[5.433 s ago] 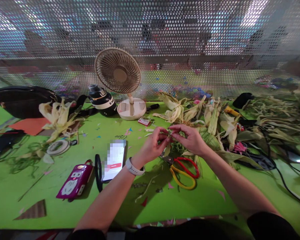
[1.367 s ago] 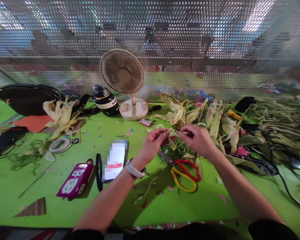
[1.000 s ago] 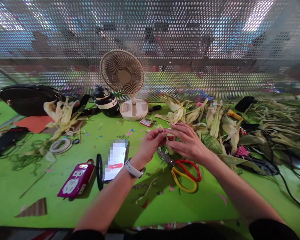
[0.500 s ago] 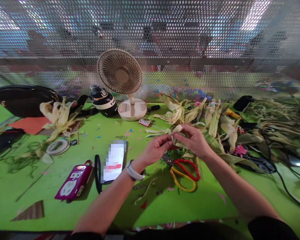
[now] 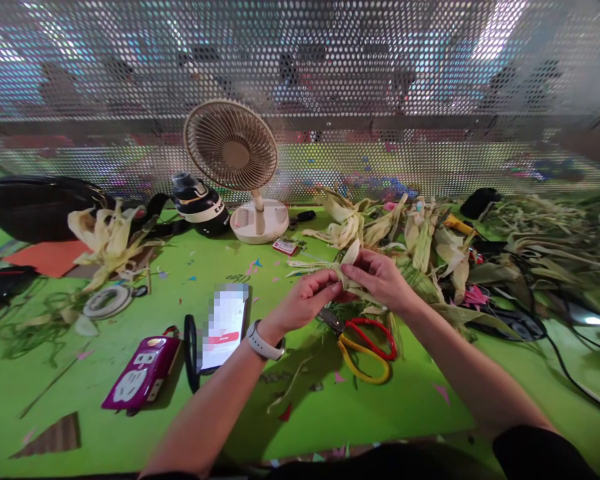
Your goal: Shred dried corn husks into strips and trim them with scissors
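L hand (image 5: 307,300) + R hand (image 5: 380,280) w/ pale husk (image 5: 350,259), over counter (image 5: 410,417)
Both grips pinching the husk, thumbs vs. fingers; scissors (image 5: 338,327) w/ 1 red, 1 yel. handle just below on counter, phone (image 5: 226,327) to the left, fan (image 5: 235,155) farther back.

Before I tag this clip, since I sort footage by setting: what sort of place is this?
Probably a craft workspace: pale husk-like leaves are heaped on a green tabletop, red-and-yellow-handled scissors lie in front of them, and small coloured scraps are scattered about.
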`<action>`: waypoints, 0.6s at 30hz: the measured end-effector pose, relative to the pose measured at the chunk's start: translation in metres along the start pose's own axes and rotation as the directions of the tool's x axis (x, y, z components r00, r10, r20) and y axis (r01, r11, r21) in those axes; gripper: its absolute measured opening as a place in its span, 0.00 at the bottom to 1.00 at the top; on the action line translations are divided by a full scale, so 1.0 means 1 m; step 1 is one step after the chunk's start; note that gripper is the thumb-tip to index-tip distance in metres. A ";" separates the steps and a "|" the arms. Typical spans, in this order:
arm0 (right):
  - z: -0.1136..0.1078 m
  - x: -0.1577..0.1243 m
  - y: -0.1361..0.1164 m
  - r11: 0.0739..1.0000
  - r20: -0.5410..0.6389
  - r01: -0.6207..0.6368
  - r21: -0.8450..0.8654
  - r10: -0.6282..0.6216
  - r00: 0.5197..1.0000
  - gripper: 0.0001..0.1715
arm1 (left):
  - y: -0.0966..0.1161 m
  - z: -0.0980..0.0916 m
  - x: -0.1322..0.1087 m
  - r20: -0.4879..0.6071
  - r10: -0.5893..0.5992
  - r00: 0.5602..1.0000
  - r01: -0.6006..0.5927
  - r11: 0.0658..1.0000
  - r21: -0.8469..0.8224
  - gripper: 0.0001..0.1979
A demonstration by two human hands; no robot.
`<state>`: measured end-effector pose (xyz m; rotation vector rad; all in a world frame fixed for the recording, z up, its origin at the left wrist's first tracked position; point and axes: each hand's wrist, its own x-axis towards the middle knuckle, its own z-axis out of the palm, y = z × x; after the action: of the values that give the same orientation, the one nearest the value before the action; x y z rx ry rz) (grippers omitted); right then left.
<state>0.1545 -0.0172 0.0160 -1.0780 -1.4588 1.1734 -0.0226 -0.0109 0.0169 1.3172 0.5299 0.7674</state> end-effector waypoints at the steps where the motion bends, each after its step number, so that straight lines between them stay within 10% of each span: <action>1: 0.001 0.000 0.000 1.000 -0.005 0.019 -0.015 -0.019 1.000 0.13 | 0.001 0.000 0.000 0.005 -0.003 1.000 0.003 1.000 0.000 0.09; 10: 0.010 -0.006 -0.001 0.939 -0.123 0.170 -0.299 -0.215 0.969 0.10 | -0.015 -0.002 -0.004 -0.295 -0.004 0.956 0.002 1.000 -0.005 0.14; 18: 0.012 -0.002 0.005 0.985 -0.117 0.121 -0.122 -0.135 0.984 0.11 | -0.010 0.003 0.005 -0.226 0.034 0.974 -0.014 0.996 0.089 0.16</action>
<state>0.1440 -0.0205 0.0092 -1.0982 -1.4882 0.9246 -0.0151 -0.0102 0.0081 1.3256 0.7378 0.9308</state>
